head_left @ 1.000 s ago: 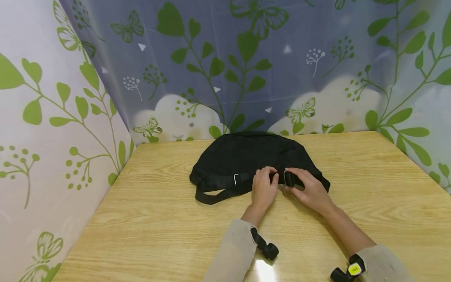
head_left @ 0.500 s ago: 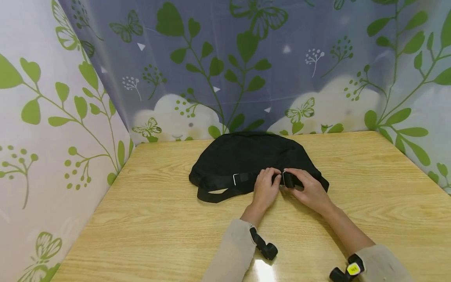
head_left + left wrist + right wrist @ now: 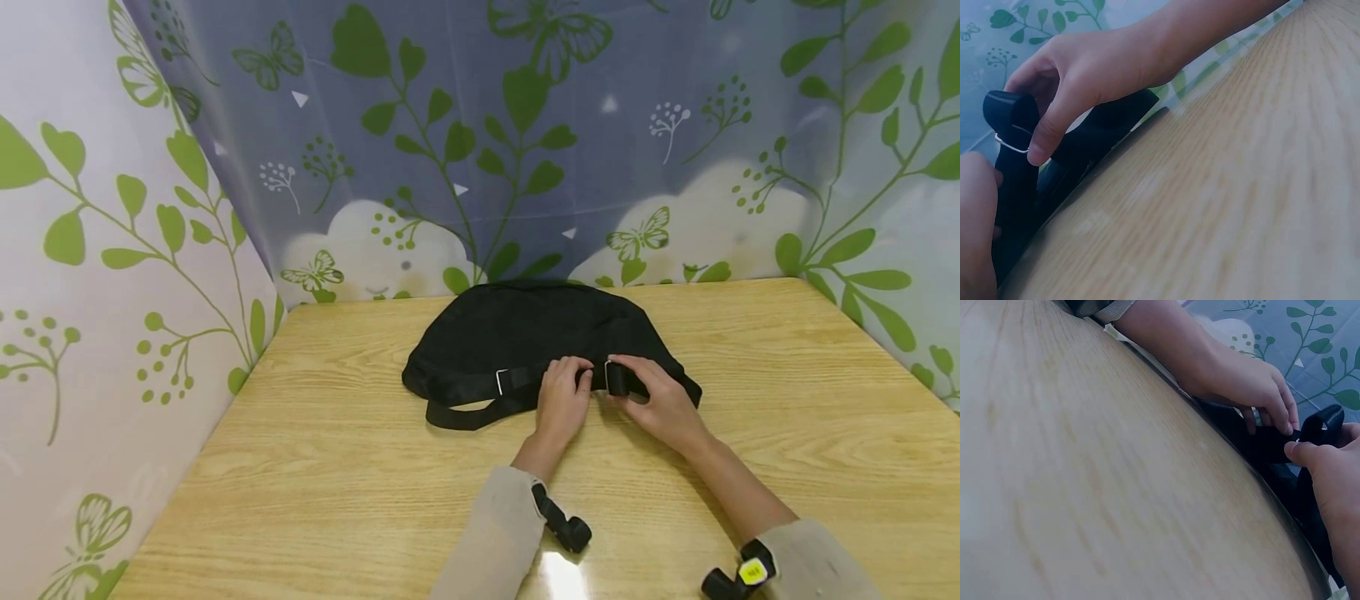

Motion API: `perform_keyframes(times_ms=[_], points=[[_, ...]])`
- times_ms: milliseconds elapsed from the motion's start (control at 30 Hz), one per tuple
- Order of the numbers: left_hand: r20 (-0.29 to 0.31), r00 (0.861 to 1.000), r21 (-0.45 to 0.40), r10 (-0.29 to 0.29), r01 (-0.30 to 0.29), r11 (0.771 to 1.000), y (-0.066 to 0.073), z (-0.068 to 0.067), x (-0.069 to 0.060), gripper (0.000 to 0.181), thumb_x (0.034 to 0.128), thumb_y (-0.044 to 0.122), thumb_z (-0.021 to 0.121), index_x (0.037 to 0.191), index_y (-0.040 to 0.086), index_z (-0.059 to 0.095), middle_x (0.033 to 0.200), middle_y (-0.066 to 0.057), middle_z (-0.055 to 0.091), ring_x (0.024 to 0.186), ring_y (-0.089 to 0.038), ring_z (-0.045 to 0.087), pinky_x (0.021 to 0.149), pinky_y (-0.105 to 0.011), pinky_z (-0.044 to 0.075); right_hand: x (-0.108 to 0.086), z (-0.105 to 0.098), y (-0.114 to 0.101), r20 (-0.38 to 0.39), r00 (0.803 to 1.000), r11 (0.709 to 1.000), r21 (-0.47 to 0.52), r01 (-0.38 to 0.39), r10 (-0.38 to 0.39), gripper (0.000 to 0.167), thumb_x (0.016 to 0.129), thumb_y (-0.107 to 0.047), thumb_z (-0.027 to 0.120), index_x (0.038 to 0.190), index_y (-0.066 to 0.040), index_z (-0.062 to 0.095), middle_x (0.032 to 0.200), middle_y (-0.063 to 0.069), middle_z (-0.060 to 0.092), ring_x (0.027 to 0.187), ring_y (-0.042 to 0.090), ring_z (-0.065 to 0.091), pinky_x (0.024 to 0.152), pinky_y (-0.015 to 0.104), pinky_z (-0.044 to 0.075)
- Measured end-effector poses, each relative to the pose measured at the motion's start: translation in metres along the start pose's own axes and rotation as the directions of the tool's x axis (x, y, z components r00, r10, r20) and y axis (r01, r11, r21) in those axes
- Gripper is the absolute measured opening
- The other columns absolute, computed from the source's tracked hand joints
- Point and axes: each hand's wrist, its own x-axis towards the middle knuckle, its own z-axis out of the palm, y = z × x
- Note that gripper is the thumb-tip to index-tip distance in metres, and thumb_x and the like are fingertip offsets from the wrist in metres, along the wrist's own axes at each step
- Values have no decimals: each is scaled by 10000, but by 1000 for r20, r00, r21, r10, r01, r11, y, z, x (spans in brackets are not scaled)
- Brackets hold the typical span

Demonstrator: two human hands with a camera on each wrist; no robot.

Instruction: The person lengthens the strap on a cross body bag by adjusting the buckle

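A black fabric bag (image 3: 532,325) lies on the table with its strap along the near side. My left hand (image 3: 562,400) pinches the strap between thumb and fingers, just left of a metal slider buckle (image 3: 608,379). On the other side, my right hand (image 3: 660,408) holds that buckle, its thumb against the metal frame in the left wrist view. Above the buckle (image 3: 1011,144), the webbing stands up in a small loop (image 3: 1010,109). A second metal buckle (image 3: 500,382) sits further left, above a slack strap loop (image 3: 453,418). The left fingertips are partly hidden in the head view.
The wooden table (image 3: 300,467) reaches to a patterned cloth backdrop (image 3: 420,167) behind the bag, and another patterned cloth (image 3: 112,250) stands at the left. A wrist camera (image 3: 570,533) is strapped to each forearm.
The slack strap loop at the left has shrunk and slid a little to the right. My hands came slightly closer together, then moved slightly apart, still gripping the strap and buckle.
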Motion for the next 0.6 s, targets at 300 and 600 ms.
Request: perform_keyframes(times_ms=[300,600], points=[[-48,999,-29,17,-19,999,1,0,-1,92,935,155,541,989,122,608,931,27,585,852,-125,498,764,-235,406,0,0,0,3,1000,1000,3,11,-11,663,583,112,802,1194,24,560,1153,153,561,1042,309,525,949,140,282],[-67,998,45,-17,20,999,0,-1,-1,85,929,156,556,941,113,629,887,22,568,846,-137,492,762,-249,399,0,0,0,-14,1000,1000,-18,-8,8,639,602,105,789,1194,27,561,1155,159,562,1036,308,526,956,145,275]])
